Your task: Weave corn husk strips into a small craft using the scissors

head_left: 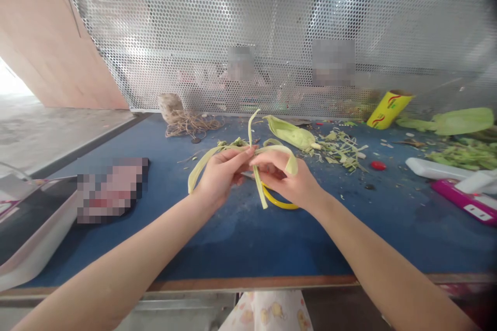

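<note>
Over the middle of the blue table, my two hands meet around pale green corn husk strips (201,164). My left hand (221,175) pinches the strips between thumb and fingers, with one narrow strip (250,126) standing up from the pinch. Fingers curled, my right hand (297,178) closes on the same strips, and a broad curved end (291,164) hangs over its back. A yellow loop (281,204), like a scissors handle, shows under my right hand; the rest of it is hidden. Just beyond lies a whole corn husk (293,135).
Husk scraps (344,150) litter the table behind my right hand. Tangled twine (192,124) lies back left, near a phone-like dark object (144,165). A yellow tube (389,108) leans by the perforated metal screen (272,20). A purple-and-white device (466,199) sits at right, a white tray (42,248) at left.
</note>
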`<action>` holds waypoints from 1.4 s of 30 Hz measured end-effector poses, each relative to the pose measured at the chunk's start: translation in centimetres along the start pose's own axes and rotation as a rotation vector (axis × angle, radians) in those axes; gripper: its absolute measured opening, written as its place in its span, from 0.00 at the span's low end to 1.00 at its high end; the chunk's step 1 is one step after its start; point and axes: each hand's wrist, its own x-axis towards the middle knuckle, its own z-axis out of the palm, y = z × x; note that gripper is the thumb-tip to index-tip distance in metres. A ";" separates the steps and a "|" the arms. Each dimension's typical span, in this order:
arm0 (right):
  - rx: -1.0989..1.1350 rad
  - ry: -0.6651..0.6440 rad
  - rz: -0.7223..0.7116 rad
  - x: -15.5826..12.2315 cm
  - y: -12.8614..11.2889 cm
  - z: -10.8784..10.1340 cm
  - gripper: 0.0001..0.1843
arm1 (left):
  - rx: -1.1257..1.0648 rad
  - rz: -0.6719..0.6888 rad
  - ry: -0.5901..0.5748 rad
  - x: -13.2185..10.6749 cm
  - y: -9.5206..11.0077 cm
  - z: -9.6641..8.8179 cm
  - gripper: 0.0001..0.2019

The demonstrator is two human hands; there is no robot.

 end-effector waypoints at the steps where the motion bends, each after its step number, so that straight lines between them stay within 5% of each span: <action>1: -0.036 0.011 -0.040 0.0 0.0 -0.1 0.07 | 0.057 0.032 0.014 0.0 0.0 0.0 0.08; 6: -0.112 0.215 -0.101 0.3 -0.1 -0.5 0.05 | 0.316 0.165 0.010 -0.3 0.3 0.0 0.07; 12: -0.150 0.355 0.106 0.5 0.2 -0.5 0.03 | 0.318 0.194 -0.040 -0.1 0.4 -0.3 0.11; 29: 0.039 0.179 0.466 0.7 0.5 -0.7 0.10 | 0.375 0.139 -0.087 0.2 0.5 -0.5 0.05; 33: 0.061 0.055 0.551 0.7 0.9 -0.9 0.15 | 0.419 0.085 -0.134 0.2 0.8 -0.6 0.05; 37: 0.162 -0.047 0.573 0.7 1.2 -1.0 0.16 | 0.433 0.058 -0.165 0.3 0.7 -0.7 0.04; 42: 0.128 -0.003 0.559 0.9 0.7 -1.2 0.14 | 0.433 0.042 -0.172 0.4 0.7 -0.8 0.07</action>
